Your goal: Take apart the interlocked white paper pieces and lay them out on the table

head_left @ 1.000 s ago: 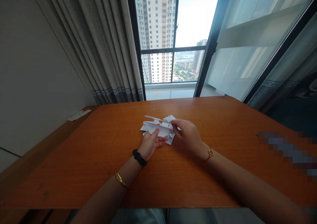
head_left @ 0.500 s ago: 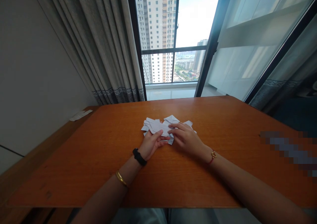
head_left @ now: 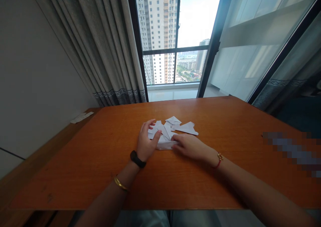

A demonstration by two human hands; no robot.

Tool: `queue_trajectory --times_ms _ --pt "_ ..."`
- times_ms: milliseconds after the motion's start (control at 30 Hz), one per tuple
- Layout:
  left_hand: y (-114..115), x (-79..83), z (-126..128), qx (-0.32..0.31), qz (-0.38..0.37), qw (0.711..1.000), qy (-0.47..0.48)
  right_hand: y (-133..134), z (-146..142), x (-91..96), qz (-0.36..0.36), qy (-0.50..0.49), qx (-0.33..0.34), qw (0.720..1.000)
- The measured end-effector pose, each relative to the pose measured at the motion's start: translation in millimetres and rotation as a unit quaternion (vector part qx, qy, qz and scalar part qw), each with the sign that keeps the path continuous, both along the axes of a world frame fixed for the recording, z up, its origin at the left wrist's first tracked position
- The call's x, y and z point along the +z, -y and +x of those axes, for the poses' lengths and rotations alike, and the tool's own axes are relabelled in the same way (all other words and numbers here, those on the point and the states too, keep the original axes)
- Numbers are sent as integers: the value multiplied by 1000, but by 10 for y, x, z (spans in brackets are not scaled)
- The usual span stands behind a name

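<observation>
Several folded pieces of white paper (head_left: 167,129) lie in a loose heap on the wooden table. My left hand (head_left: 147,140) is at the heap's left side, thumb and fingers apart, curved around its edge with nothing gripped. At the near side, my right hand (head_left: 188,145) has its fingers closed on the right end of a long folded paper (head_left: 164,145). Its fingertips are partly hidden. Beyond the right hand rest a fan-shaped paper piece (head_left: 188,128) and a pointed folded piece (head_left: 173,120).
The brown tabletop (head_left: 100,166) spreads around the papers. A pale paper strip (head_left: 82,117) lies on the ledge at left. A blurred-out object (head_left: 293,150) is on the right. Behind stand a grey curtain (head_left: 107,53) and a window (head_left: 175,49).
The papers that both hands held together are now down on the heap. My left hand has opened and shifted left; my right hand is lower, on the long folded paper.
</observation>
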State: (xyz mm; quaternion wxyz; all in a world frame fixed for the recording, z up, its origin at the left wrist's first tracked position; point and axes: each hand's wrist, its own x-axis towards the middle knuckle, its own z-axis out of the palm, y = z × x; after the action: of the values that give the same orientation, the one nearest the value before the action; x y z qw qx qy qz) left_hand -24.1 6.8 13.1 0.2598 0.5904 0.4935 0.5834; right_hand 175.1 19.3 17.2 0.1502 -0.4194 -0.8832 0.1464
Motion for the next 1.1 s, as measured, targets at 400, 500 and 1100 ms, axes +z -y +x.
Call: queue_trajectory --times_ms 400,500,1100 --pt "-8 -40 11 -145 -33 892 -426 17 -52 -92 30 88 28 995" --pt "-21 -55 -18 -167 -36 878 -446 19 -35 -80 24 76 29 996" --pt "-103 17 -49 -77 -127 987 -65 -312 44 -146 -292 -452 -84 839"
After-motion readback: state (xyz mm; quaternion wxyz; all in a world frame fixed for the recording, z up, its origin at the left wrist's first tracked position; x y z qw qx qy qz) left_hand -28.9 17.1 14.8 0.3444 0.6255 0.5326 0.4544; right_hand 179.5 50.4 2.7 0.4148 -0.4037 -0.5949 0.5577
